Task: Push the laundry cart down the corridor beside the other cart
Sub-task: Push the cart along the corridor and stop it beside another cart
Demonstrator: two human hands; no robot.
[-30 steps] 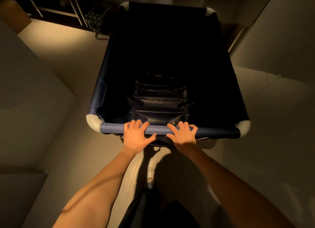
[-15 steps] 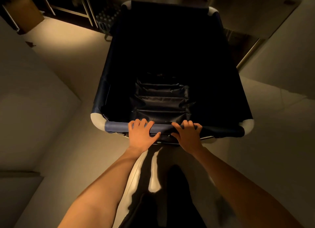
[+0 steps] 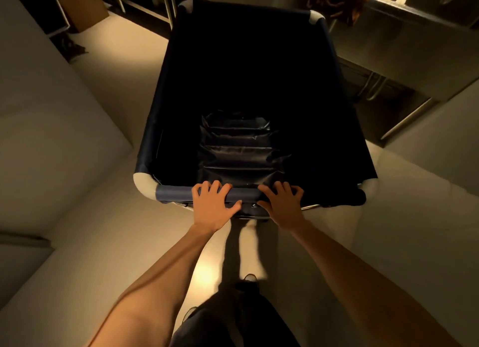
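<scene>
While the dark navy fabric laundry cart [image 3: 259,92] with rounded white corner caps stands on the pale corridor floor [image 3: 108,92] directly ahead of the person, both grips rest on its near padded blue rim bar [image 3: 176,193]. The left hand [image 3: 212,206] and right hand [image 3: 283,206] are each curled closed over this bar, near each other at its middle. A stainless steel unit [image 3: 404,43] lies just beside the cart's right side.
</scene>
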